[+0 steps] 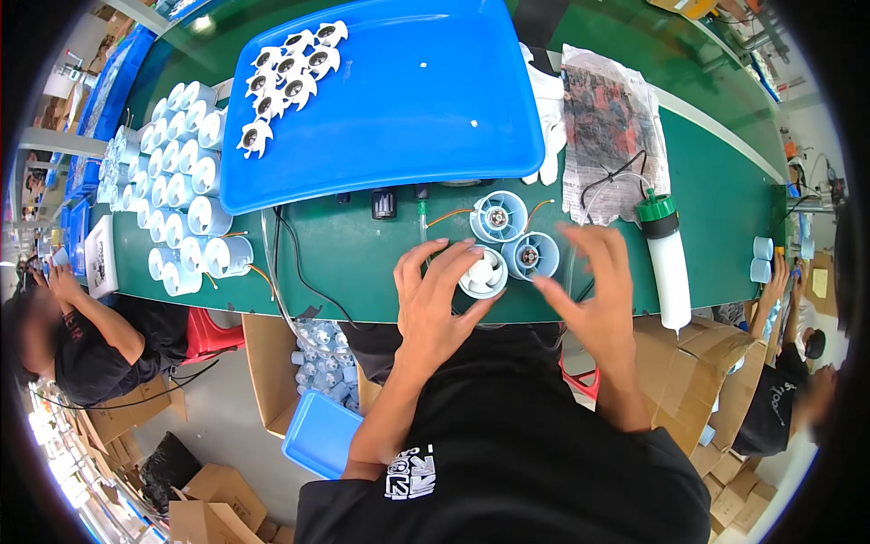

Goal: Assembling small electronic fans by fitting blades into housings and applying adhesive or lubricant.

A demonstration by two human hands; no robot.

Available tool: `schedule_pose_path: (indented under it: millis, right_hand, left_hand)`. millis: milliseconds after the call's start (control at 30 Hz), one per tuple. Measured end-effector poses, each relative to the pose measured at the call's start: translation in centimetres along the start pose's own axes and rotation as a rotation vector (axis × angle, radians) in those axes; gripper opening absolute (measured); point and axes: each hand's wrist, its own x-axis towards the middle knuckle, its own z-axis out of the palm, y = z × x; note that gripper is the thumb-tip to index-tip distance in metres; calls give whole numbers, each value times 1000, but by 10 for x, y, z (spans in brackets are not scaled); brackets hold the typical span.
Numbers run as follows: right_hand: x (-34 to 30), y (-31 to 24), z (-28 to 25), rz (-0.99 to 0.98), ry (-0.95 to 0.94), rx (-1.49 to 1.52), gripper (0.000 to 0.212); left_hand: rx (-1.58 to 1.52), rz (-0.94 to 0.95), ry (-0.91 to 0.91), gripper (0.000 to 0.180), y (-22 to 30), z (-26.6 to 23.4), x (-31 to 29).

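Observation:
My left hand [430, 304] is closed around a round light-blue fan housing [482, 274] with a white bladed impeller seated inside. My right hand [598, 290] holds nothing; its fingers and thumb are spread, with the thumb close to a second light-blue housing [530, 257]. That one has no impeller and shows a metal motor hub at its centre. Behind them stands a third open housing [497, 217], also with a bare hub and orange wires at its side. All three sit close together near the table's front edge.
A large blue tray [390, 109] bears several white impellers [294, 65]. Many light-blue housings [181, 172] crowd the left side. At right are a white dispensing syringe [669, 272] with a green-black cap and a stained cloth [607, 127]. Below, a cardboard box [272, 367] contains more housings. Co-workers sit both sides.

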Motion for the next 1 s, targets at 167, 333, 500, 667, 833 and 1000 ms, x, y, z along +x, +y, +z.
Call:
schedule_pose_path:
  millis: [167, 333, 500, 667, 833, 1000]
  right_hand:
    - [-18, 25, 14, -74, -120, -105, 68]
    - [-16, 22, 3, -35, -102, -2, 74]
    - [-15, 31, 17, -54, -173, 61, 75]
    - [-16, 39, 12, -7, 33, 117, 74]
    - [-4, 24, 3, -38, -64, -65, 78]
    - [75, -16, -8, -433, -60, -21, 44]
  left_hand:
    - [-44, -76, 47, 69, 6, -1, 0]
    - [-121, -150, 4, 69, 10, -1, 5]
    - [-113, -213, -49, 74, 8, -2, -1]
    - [-365, -166, 126, 71, 7, -23, -11]
    - [-212, -315, 385, 66, -7, -44, -21]
    - [93, -441, 379, 70, -31, -43, -13]
